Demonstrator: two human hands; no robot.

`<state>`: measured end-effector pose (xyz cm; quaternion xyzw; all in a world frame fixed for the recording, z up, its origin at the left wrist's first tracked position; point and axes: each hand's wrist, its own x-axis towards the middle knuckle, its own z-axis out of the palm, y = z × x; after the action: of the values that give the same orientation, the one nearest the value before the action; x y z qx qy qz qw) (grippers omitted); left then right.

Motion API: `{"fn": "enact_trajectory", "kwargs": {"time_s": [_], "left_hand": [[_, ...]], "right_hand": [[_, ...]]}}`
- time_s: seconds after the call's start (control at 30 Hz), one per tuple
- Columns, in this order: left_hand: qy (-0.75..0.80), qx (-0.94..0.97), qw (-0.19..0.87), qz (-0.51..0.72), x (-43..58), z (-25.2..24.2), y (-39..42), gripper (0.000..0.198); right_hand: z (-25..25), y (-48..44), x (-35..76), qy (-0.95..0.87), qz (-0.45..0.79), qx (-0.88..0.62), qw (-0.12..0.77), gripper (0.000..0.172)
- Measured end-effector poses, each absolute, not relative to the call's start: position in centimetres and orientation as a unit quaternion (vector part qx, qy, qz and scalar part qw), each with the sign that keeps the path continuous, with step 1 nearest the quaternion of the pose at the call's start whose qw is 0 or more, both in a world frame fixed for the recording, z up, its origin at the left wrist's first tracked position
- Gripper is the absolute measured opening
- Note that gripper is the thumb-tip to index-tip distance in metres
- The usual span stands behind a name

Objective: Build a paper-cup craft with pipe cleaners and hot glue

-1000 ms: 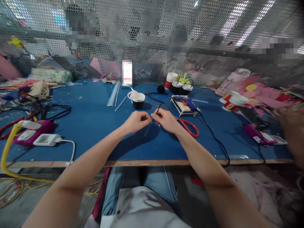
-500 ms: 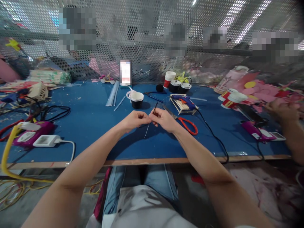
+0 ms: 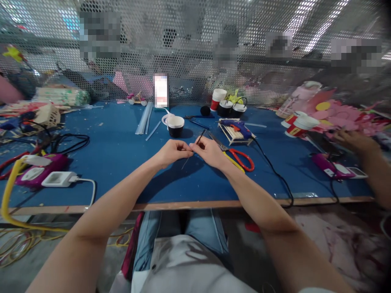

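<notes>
My right hand (image 3: 209, 151) is closed to a pinch, thumb against finger, with the dark wire (image 3: 202, 134) in its tips; my left hand (image 3: 174, 152), closed the same way, meets it tip to tip and seems to have the wire too, though the fingers cover the contact. So the wire sits right where the hands meet, above the desk (image 3: 116, 150). Its long axis runs slantwise: the dark end pokes forward and right, the thin tail slopes back and left, towards me. The right hand is nearer the dark end, the left nearer the tail. Beside my right wrist lie the scissors (image 3: 251, 158); ahead and left is the tub (image 3: 175, 131), ahead and right the glue gun (image 3: 242, 130) on its rack (image 3: 226, 132). At far right the red cups (image 3: 301, 125) carry marks too small to read. The phone (image 3: 161, 90) has a blurred screen, and I find no legible brand.
</notes>
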<state>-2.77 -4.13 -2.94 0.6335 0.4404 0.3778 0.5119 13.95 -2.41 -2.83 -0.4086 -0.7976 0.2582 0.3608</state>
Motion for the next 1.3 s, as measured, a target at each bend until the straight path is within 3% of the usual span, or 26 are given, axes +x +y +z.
{"fn": "enact_trajectory", "kwargs": {"time_s": [0.1, 0.27, 0.33, 0.53, 0.87, 1.03, 1.2, 1.3], "left_hand": [[0.442, 0.623, 0.516, 0.387, -2.5, -3.3, -4.2, 0.027], [0.407, 0.589, 0.592, 0.371, -2.5, -3.0, -4.5, 0.028], [0.399, 0.58, 0.61, 0.365, -2.5, -2.7, -4.6, 0.027], [0.408, 0.619, 0.569, 0.356, -2.6, -2.4, -4.7, 0.027], [0.464, 0.736, 0.348, 0.348, -2.5, -3.1, -4.3, 0.024], [0.464, 0.697, 0.398, 0.375, -2.3, -3.2, -4.4, 0.022], [0.437, 0.646, 0.491, 0.387, -2.2, -2.7, -4.6, 0.018], [0.433, 0.629, 0.529, 0.37, -2.2, -2.4, -4.8, 0.022]], "right_hand": [[-2.9, -2.5, 13.7, -0.794, 0.261, -0.409, 0.365, 0.029], [-2.8, -2.6, 13.9, -0.736, 0.485, -0.308, 0.358, 0.025], [-2.8, -2.5, 14.1, -0.724, 0.514, -0.286, 0.362, 0.025], [-2.9, -2.3, 14.2, -0.743, 0.426, -0.35, 0.379, 0.028], [-3.0, -2.3, 13.9, -0.791, 0.278, -0.421, 0.346, 0.037], [-3.2, -2.3, 13.8, -0.786, 0.271, -0.429, 0.354, 0.038], [-2.6, -2.1, 14.7, -0.744, 0.464, -0.352, 0.328, 0.033], [-2.3, -2.1, 15.1, -0.753, 0.485, -0.318, 0.31, 0.029]]}}
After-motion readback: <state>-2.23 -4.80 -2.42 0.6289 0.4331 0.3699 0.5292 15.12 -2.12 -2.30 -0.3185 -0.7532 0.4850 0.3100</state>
